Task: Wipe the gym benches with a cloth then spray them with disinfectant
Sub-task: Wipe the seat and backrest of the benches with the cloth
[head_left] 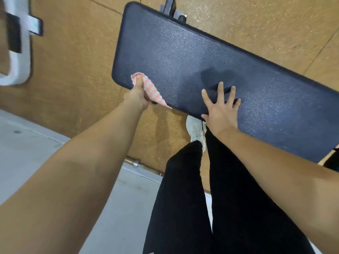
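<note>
Long dark bench (201, 57) under both hands, slanting from past the left hand (137, 96) out beyond the right hand (222, 109); far end cut off at the edge. Squeezing a pink-and-white cloth (153, 91) in the left hand at the bench's corner. Pressing the right hand flat on the bench, fingers spread wide. Hands well apart. Just below the right hand, a white shoe (194, 129), half hidden.

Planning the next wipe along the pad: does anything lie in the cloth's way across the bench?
Yes: the right hand rests flat, fingers spread, on the bench pad, to the right of the cloth that the left hand grips at the pad's corner. Nothing else lies on it.
</note>
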Action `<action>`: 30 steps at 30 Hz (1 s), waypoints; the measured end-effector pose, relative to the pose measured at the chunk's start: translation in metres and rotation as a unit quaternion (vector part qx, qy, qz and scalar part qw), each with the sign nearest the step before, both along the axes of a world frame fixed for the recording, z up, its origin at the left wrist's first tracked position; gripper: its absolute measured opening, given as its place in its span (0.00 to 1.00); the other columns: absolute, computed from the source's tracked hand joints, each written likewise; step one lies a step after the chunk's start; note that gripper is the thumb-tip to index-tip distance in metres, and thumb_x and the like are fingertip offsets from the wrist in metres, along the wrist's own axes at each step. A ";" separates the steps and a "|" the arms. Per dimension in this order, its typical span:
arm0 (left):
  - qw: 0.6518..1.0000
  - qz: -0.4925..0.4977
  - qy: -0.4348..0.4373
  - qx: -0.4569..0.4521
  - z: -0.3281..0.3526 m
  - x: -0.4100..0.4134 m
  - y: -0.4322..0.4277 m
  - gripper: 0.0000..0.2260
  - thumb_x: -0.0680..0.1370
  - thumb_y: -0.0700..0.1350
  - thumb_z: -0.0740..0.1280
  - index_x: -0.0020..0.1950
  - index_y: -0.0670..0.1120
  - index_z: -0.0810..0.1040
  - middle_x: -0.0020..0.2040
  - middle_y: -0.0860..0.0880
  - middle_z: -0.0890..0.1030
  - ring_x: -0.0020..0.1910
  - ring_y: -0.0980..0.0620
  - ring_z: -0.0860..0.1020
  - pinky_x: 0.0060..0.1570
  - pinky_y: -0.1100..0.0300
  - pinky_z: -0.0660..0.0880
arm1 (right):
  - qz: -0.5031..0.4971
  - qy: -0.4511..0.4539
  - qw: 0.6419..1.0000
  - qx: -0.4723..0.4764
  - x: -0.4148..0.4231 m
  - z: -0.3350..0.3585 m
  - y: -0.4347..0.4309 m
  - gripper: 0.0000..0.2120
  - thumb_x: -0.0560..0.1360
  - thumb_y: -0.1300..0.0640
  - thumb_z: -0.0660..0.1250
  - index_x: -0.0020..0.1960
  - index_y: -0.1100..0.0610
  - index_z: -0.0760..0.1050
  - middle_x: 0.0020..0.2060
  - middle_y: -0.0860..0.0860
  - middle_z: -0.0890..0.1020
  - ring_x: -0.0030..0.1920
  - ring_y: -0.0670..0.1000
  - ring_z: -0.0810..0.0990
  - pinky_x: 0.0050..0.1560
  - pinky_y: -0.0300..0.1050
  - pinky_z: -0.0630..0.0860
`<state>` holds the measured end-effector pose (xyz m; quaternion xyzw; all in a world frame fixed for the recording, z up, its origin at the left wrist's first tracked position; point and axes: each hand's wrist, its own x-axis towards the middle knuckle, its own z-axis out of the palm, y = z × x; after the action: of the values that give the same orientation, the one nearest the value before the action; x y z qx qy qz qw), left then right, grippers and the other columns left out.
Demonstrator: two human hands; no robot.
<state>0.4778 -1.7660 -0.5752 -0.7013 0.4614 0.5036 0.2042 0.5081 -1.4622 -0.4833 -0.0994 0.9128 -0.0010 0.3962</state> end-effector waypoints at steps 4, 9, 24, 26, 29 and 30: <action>0.999 0.026 -0.014 0.024 0.012 -0.018 -0.015 0.44 0.71 0.73 0.67 0.78 0.48 0.66 0.75 0.47 0.74 0.71 0.38 0.75 0.64 0.31 0.72 | 0.000 -0.004 1.000 -0.005 -0.012 0.010 0.000 0.38 0.77 0.48 0.72 0.81 0.46 0.57 0.79 0.64 0.54 0.76 0.75 0.54 0.71 0.74 0.63; 1.000 0.022 0.005 0.006 0.033 -0.033 -0.044 0.36 0.77 0.67 0.66 0.79 0.48 0.67 0.76 0.45 0.74 0.68 0.43 0.79 0.56 0.46 0.79 | -0.005 0.065 0.993 -0.097 -0.035 0.009 -0.021 0.30 0.72 0.54 0.76 0.72 0.55 0.72 0.73 0.62 0.69 0.69 0.68 0.67 0.65 0.69 0.70; 0.853 -0.480 0.194 -0.068 0.068 -0.077 -0.106 0.26 0.70 0.47 0.79 0.66 0.41 0.79 0.57 0.46 0.85 0.54 0.47 0.85 0.56 0.51 0.82 | -0.015 0.073 0.995 -0.065 -0.070 -0.009 -0.189 0.34 0.77 0.46 0.71 0.79 0.46 0.61 0.80 0.59 0.58 0.78 0.70 0.54 0.75 0.75 0.53; 0.827 -0.521 0.206 -0.038 0.066 -0.084 -0.110 0.32 0.73 0.47 0.79 0.74 0.42 0.73 0.61 0.47 0.84 0.54 0.50 0.84 0.53 0.55 0.83 | -0.011 0.073 0.996 -0.051 -0.067 -0.009 -0.192 0.36 0.78 0.46 0.70 0.81 0.46 0.59 0.81 0.58 0.56 0.79 0.71 0.51 0.75 0.75 0.53; 0.770 -0.589 0.241 -0.040 0.064 -0.095 -0.117 0.39 0.74 0.48 0.79 0.81 0.49 0.64 0.64 0.48 0.82 0.56 0.50 0.82 0.53 0.56 0.82 | 0.018 0.074 0.997 -0.010 -0.070 -0.008 -0.196 0.36 0.79 0.43 0.68 0.82 0.45 0.56 0.82 0.58 0.55 0.78 0.71 0.52 0.75 0.73 0.58; 0.749 -0.610 0.255 -0.043 0.064 -0.099 -0.118 0.42 0.74 0.48 0.79 0.82 0.50 0.60 0.63 0.48 0.81 0.56 0.50 0.82 0.53 0.56 0.81 | 0.028 0.070 0.997 0.009 -0.071 -0.008 -0.197 0.36 0.79 0.41 0.67 0.82 0.44 0.54 0.82 0.58 0.53 0.79 0.71 0.52 0.75 0.72 0.59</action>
<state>0.3792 -1.8842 -0.5113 -0.1239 0.8473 0.4117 0.3120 0.4367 -1.6592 -0.4916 -0.1208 0.9351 0.0248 0.3322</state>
